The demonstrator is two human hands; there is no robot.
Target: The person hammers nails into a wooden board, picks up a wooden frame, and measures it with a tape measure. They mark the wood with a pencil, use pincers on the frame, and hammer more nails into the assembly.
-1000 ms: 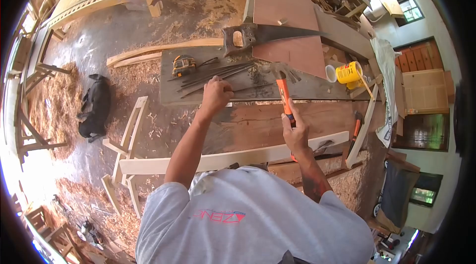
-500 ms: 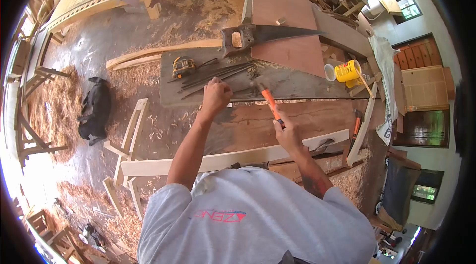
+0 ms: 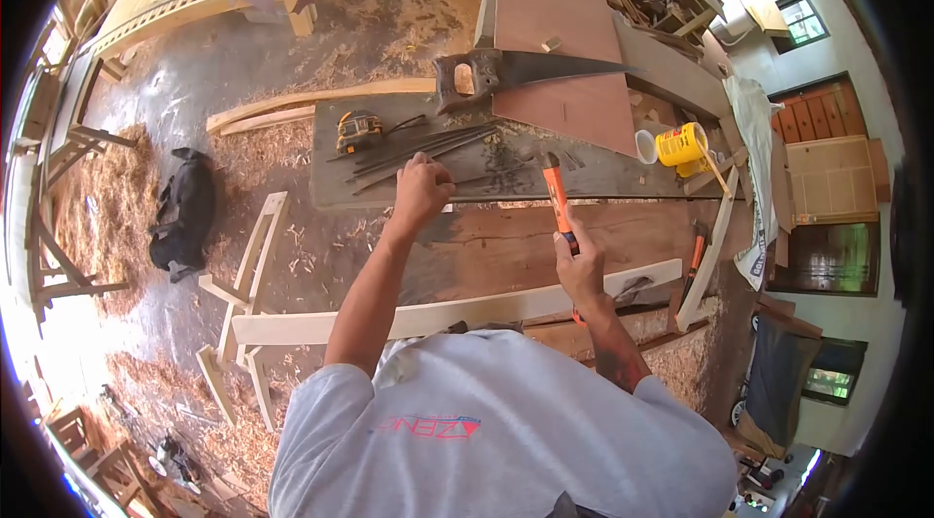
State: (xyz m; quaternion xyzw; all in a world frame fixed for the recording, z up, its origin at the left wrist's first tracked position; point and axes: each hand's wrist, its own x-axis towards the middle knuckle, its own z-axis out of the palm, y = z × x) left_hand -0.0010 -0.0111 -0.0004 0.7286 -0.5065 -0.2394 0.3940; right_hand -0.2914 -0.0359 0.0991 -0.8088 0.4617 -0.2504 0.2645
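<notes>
My right hand is wrapped round the handle of an orange-handled hammer, whose head sits over the grey board. Near the left end of several thin dark rods, my left hand has its fingers bent together; what they hold, if anything, is too small to make out. Behind the rods is a yellow and black tape measure. Dark bits lie on the board between my hands. A handsaw rests partly on a reddish sheet.
A yellow container with a stick stands at the board's right end. Nearer me, a long pale wooden strip crosses the view. Another orange-handled tool is at the right. A black bag lies on the floor at left, among shavings.
My right hand has moved right with the hammer, which is now more upright. The dark bits on the board are more spread out. My left hand has barely moved.
</notes>
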